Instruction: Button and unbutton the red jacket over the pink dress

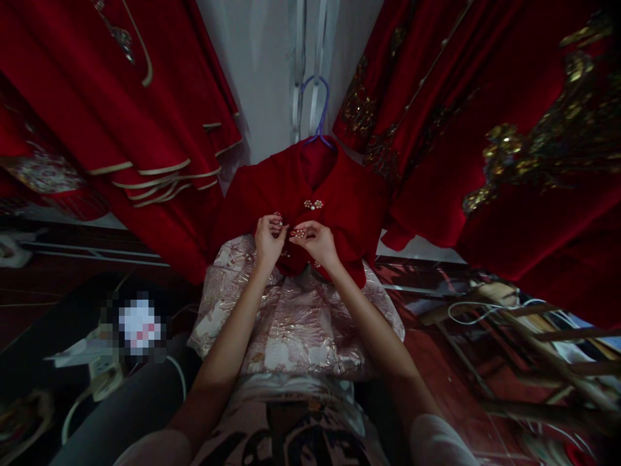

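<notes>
Left hanging garments (160,116): red with pale-edged hems, hanging left of the red jacket (349,188), close to its shoulder.
Right hanging garments (436,175): red with gold ornament, right of the jacket; they and the left set flank it.
Hanger (328,103): purple, rising from the jacket's collar in front of the pale wall (257,77).
Power strip (104,375): white, low left of the jacket; a pixelated patch just beside it, contents unreadable.
Wooden frame (526,408): low right of the jacket, well apart from it.
Edges: jacket's lower edge overlies shiny brocade cloth (310,323); the brocade spreads below the jacket toward the wearer's body.
Room: reddish floor (436,369) shows right of and below the jacket, between brocade and frame.
Upper fastener (313,204): beaded, on jacket front under the collar, above both hands.
Right hand (317,239): at mid-front of jacket, fingers pinched on a beaded fastener (297,233).
Left hand (269,236): just beside the right, on the jacket front; fingers curled, tips at small beads (280,224); cannot tell whether gripped.
</notes>
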A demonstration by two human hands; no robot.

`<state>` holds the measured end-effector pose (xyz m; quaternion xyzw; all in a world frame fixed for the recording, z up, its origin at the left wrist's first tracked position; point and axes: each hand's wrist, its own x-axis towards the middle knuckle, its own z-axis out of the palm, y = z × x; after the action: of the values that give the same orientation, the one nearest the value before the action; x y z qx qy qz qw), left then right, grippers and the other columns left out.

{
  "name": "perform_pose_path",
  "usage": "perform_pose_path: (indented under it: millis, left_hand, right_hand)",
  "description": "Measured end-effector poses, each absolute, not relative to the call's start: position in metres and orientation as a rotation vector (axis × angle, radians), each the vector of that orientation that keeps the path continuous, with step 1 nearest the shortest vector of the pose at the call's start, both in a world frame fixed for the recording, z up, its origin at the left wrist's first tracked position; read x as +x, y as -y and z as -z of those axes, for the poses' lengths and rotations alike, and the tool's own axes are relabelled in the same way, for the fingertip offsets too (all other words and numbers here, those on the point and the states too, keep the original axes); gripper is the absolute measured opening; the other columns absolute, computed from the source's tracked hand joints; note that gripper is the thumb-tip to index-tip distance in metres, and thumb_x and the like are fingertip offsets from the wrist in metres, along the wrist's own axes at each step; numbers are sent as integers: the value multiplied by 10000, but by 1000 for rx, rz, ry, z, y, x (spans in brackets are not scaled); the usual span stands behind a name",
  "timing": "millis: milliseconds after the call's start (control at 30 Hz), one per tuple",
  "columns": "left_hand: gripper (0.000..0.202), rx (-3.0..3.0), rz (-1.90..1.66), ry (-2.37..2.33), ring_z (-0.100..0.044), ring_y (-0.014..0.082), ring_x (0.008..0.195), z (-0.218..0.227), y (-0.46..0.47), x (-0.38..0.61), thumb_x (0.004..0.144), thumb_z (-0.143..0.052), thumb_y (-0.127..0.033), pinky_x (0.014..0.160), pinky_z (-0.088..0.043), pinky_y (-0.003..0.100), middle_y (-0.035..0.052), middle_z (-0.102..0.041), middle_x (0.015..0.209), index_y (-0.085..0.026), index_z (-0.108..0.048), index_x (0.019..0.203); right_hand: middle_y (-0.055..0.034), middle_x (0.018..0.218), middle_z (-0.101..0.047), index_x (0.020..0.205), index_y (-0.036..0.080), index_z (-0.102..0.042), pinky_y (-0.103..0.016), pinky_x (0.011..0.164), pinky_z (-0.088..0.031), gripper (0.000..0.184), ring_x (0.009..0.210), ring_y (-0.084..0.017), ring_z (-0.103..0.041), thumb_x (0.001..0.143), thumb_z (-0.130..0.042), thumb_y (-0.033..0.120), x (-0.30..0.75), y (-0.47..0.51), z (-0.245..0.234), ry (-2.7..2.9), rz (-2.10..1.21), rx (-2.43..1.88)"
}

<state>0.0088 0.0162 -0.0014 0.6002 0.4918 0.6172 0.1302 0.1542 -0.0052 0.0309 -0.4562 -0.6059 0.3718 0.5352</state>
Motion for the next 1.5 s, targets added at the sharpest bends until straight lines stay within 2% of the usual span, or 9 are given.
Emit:
perform_pose_path:
  millis: [100, 233, 367, 467, 600, 733, 967, 1300, 1500]
  left_hand:
    - [173, 1685, -1834, -1424, -616, 112, 752, 3, -20, 7, 789, -657, -219, 686, -520, 229, 34, -641, 888, -171, -581, 937]
    - [177, 1507, -1855, -1229, -649, 119, 807, 5, -22, 3, 792, -656, -279, 736, -528, 231, 46, -686, 907, -162, -619, 919]
    - [289, 1214, -1807, -1070, -661, 122, 726, 3, -24, -1, 763, -674, -408, 728, -548, 255, 54, -709, 842, -136, -671, 860]
    - [371, 1065, -1775, -1027, -663, 122, 692, 2, -25, -2, 753, -666, -473, 720, -564, 275, 71, -726, 877, -126, -698, 881]
    - [372, 1165, -1771, -1043, -691, 157, 811, 0, -22, -4, 688, -737, -413, 811, -563, 308, 87, -741, 947, -132, -723, 931]
    - [339, 1284, -1767, -1093, -705, 178, 831, -1, -17, -6, 687, -735, -354, 854, -560, 341, 91, -751, 927, -125, -737, 938]
    - [302, 1343, -1702, -1105, -715, 187, 804, -3, -14, -10, 686, -741, -337, 852, -570, 353, 89, -756, 907, -127, -750, 902]
    - [265, 1332, -1697, -1089, -708, 176, 794, -5, -13, -14, 694, -720, -315, 840, -567, 339, 81, -756, 886, -127, -745, 879]
    - [360, 1122, -1745, -1042, -690, 141, 745, 5, -17, -9, 653, -775, -371, 778, -570, 299, 72, -735, 851, -124, -681, 897]
  right_hand:
    - [-3, 762, -705, 771, 166, -694, -195, 589, -470, 158, 594, -89, -566, 646, -766, 231, 148, -4, -40, 1458, -808, -1089]
    - [-13, 860, -732, 824, 173, -731, -193, 648, -500, 119, 631, -84, -596, 707, -727, 196, 140, -11, -44, 1554, -772, -1082]
    - [-19, 921, -737, 894, 181, -734, -207, 701, -530, 137, 691, -95, -648, 772, -675, 202, 131, -16, -40, 1589, -737, -1060]
    - [-16, 912, -736, 879, 181, -725, -205, 705, -540, 119, 696, -96, -659, 783, -654, 180, 125, -19, -40, 1600, -691, -1088]
    - [-10, 901, -727, 890, 181, -710, -202, 717, -541, 127, 685, -87, -651, 784, -642, 168, 123, -20, -42, 1628, -621, -1119]
    - [-17, 901, -706, 929, 177, -703, -201, 694, -536, 150, 679, -87, -640, 800, -631, 200, 124, -17, -42, 1622, -585, -1112]
    - [-23, 914, -671, 922, 176, -706, -225, 745, -525, 147, 671, -89, -614, 815, -604, 186, 125, -10, -44, 1699, -452, -1113]
    - [-26, 928, -676, 907, 177, -698, -225, 757, -528, 130, 681, -93, -618, 816, -608, 195, 128, -8, -48, 1726, -455, -1150]
    - [-18, 971, -724, 957, 185, -673, -230, 784, -553, 147, 787, -106, -691, 845, -583, 215, 137, -8, -41, 1740, -680, -1117]
